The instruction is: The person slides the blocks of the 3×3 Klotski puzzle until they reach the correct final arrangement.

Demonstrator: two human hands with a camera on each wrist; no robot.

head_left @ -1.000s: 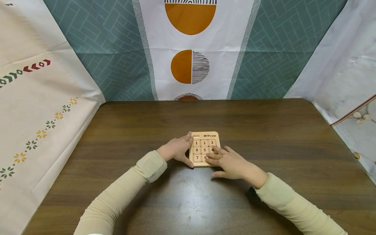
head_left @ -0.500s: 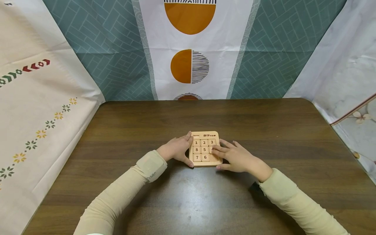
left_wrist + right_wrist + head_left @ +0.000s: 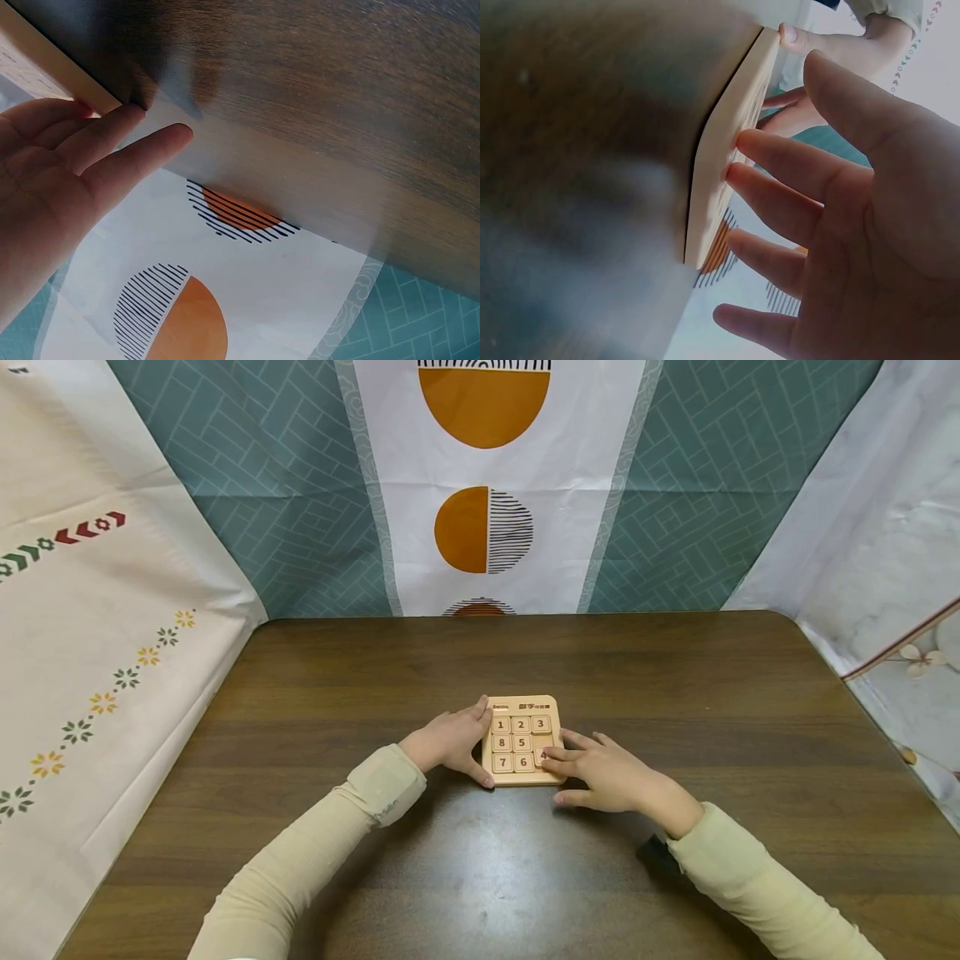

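Note:
A wooden number slide puzzle (image 3: 522, 782) lies flat on the table in the head view, bearing numbered tiles. Its rows read 1, 2, 3, then 8, 5 and a bare slot at the right, then 7, 6, 4. My left hand (image 3: 452, 742) steadies the board's left side, thumb at the near corner and fingers along the far part of the edge. From the right, my right hand (image 3: 609, 774) reaches over with spread fingers, fingertips on the 4 tile (image 3: 537, 756) and its thumb off the board. In the right wrist view two fingertips touch the puzzle (image 3: 727, 142).
The brown wooden table (image 3: 337, 668) stretches around the puzzle on all sides. A patterned cloth (image 3: 480, 468) hangs behind the far edge. Pale cloths hang at the left and right. A small dark object (image 3: 654, 850) shows under the right wrist.
The 4 tile has slid from the middle row's right slot toward me into the bottom right slot. My right hand drew back rightward, then moved slightly nearer. The left hand stays put.

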